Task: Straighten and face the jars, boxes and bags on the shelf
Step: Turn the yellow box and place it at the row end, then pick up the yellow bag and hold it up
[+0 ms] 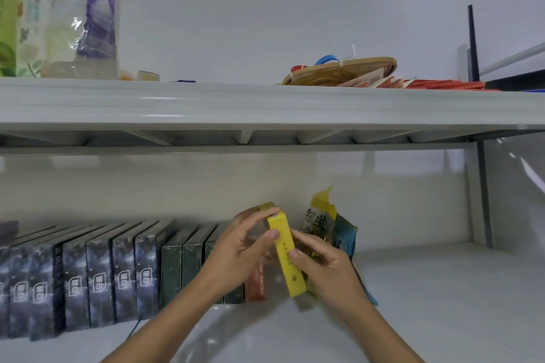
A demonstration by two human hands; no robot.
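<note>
A narrow yellow box [287, 256] stands tilted on the lower shelf [427, 289], its top leaning left. My left hand [241, 253] grips its upper part, thumb on the front face. My right hand [323, 268] holds its right side lower down. Left of it stands an orange-brown box [256, 283], then green boxes [177, 271] and a row of several dark blue boxes [88, 280], spines facing out. Behind my right hand lean a yellow-topped clear bag [320, 218] and a blue bag [346, 237].
The upper shelf [265, 106] carries plastic bottles [85, 17] at the left, a flat woven basket [339, 70] and red packets [442, 84] at the right. A dark metal upright [483, 191] bounds the lower shelf on the right.
</note>
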